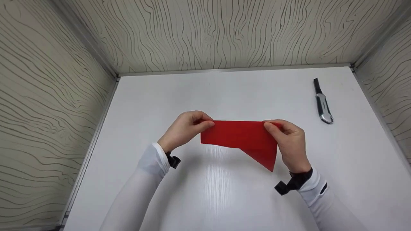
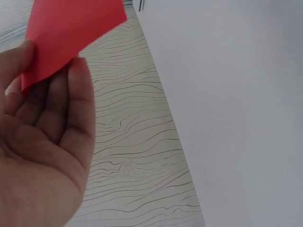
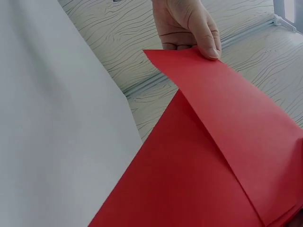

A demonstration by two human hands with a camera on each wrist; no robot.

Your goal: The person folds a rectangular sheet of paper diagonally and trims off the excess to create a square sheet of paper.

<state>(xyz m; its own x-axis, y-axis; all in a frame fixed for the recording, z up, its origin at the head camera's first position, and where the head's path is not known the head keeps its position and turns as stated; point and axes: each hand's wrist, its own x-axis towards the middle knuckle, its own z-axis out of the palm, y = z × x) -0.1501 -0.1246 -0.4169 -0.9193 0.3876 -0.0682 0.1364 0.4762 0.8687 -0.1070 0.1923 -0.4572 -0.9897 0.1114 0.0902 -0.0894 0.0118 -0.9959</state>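
A folded sheet of red paper is held up over the white table between both hands. Its top edge runs straight, while a pointed flap hangs down at the right. My left hand pinches the upper left corner between thumb and fingers. At the upper right corner my right hand pinches the paper, thumb on the near face. In the right wrist view, a folded-over band of the red paper overlaps a layer behind it. The left wrist view shows the left fingers curled behind the paper.
A lighter with a black nozzle and a silver and black handle lies at the table's right. The white table is bordered by wood-grain patterned panels at the back and sides.
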